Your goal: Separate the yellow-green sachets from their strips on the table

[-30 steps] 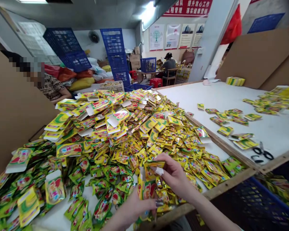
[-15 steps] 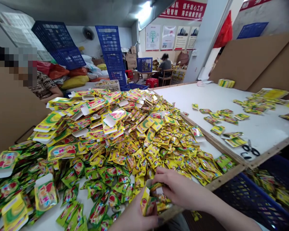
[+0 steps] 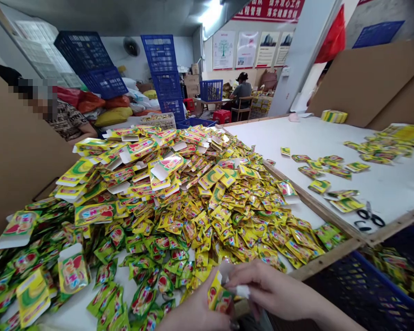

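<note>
My left hand (image 3: pixel 198 305) is closed around a small yellow candy box (image 3: pixel 214 290), held low at the table's front edge with its open end up. My right hand (image 3: pixel 279 287) has its fingers bent and pressed at the box's open end, against a pale flap (image 3: pixel 225 271). Something white (image 3: pixel 243 290) shows at the right fingers; I cannot make out what it is. Just beyond the hands lie yellow candy packets (image 3: pixel 224 216) in a heap, with green candy packets (image 3: pixel 145 294) to the left. How full the box is stays hidden.
Open flat boxes (image 3: pixel 138 149) pile up behind the packets. A wooden rail (image 3: pixel 317 209) divides off the right table, where scissors (image 3: pixel 370 215) lie. Below it stands a blue crate (image 3: pixel 365 285). At the left, a person (image 3: pixel 69 122) sits behind a cardboard panel (image 3: pixel 24 147).
My right hand has shifted slightly right and down at the box's open end. Yellow packets seen beneath it before no longer show there. The whole view has swung a little to the left.
</note>
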A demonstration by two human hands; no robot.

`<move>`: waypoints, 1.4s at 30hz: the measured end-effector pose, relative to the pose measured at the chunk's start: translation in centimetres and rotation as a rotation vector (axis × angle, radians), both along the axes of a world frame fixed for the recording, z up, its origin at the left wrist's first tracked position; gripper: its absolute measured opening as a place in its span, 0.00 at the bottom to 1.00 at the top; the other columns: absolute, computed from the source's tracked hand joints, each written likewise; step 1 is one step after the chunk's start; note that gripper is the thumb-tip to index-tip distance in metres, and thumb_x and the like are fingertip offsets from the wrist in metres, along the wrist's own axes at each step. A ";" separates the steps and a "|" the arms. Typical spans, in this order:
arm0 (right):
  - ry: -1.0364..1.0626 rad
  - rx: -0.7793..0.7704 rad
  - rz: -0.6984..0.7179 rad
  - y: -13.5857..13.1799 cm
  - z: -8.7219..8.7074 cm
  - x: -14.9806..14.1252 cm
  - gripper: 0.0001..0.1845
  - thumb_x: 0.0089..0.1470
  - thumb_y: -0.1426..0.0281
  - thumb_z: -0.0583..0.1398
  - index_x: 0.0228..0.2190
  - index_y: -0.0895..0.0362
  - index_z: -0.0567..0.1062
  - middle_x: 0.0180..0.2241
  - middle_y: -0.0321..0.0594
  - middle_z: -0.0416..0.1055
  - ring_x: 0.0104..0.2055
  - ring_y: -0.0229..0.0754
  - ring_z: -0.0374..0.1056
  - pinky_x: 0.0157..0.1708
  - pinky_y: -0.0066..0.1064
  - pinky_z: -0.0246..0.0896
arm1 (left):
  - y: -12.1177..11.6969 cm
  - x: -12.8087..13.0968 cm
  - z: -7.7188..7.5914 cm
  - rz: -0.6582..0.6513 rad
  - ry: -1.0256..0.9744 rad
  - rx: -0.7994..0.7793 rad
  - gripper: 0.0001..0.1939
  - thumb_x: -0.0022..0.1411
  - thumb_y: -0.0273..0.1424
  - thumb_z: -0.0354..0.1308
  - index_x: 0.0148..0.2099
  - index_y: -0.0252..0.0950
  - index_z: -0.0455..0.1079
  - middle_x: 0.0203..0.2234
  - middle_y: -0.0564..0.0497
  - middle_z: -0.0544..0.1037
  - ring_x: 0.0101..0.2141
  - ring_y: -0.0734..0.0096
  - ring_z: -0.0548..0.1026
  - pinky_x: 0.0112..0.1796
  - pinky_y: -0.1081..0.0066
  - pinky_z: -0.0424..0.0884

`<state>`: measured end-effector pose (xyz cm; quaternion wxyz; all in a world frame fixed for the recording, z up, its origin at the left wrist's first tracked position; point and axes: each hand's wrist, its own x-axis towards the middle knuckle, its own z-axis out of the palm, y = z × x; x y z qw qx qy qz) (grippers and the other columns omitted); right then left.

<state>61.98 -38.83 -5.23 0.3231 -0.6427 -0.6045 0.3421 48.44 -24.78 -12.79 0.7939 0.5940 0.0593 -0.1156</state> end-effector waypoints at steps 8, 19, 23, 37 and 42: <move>-0.461 0.275 -0.605 -3.8 1.0 8.8 0.12 0.53 0.73 0.51 0.34 0.55 0.73 0.37 0.43 0.72 0.37 0.45 0.69 0.38 0.36 0.64 | 0.8 2.0 2.7 0.149 -0.154 0.580 0.40 0.54 0.36 0.59 0.64 0.46 0.41 0.62 0.47 0.52 0.60 0.58 0.52 0.58 0.56 0.48; -1.064 0.053 -0.338 3.9 -6.0 10.5 0.13 0.46 0.72 0.59 0.37 0.57 0.76 0.55 0.49 0.60 0.61 0.60 0.46 0.56 0.55 0.42 | 11.5 -2.4 0.1 0.501 -0.036 1.526 0.26 0.57 0.30 0.48 0.59 0.37 0.54 0.56 0.42 0.63 0.56 0.54 0.59 0.52 0.50 0.61; -0.989 0.140 -0.346 4.2 -6.6 10.4 0.10 0.50 0.78 0.55 0.30 0.57 0.77 0.53 0.46 0.63 0.61 0.58 0.45 0.58 0.54 0.36 | 11.3 -2.1 0.7 0.486 -0.056 1.596 0.21 0.60 0.34 0.48 0.56 0.43 0.60 0.53 0.45 0.65 0.55 0.55 0.60 0.52 0.50 0.60; 0.918 0.484 -0.859 8.9 -6.3 -3.4 0.12 0.53 0.58 0.55 0.31 0.51 0.59 0.20 0.28 0.62 0.13 0.33 0.55 0.13 0.26 0.54 | 5.4 3.1 1.8 1.075 -0.168 0.651 0.15 0.60 0.39 0.50 0.38 0.34 0.70 0.31 0.48 0.76 0.33 0.66 0.74 0.35 0.69 0.70; 0.474 0.640 -0.999 9.8 -8.1 -4.8 0.09 0.56 0.60 0.51 0.31 0.51 0.57 0.24 0.34 0.62 0.23 0.39 0.63 0.23 0.30 0.61 | 0.5 3.4 2.1 1.137 -0.155 0.163 0.15 0.57 0.41 0.55 0.43 0.38 0.62 0.25 0.53 0.76 0.26 0.72 0.75 0.28 0.76 0.70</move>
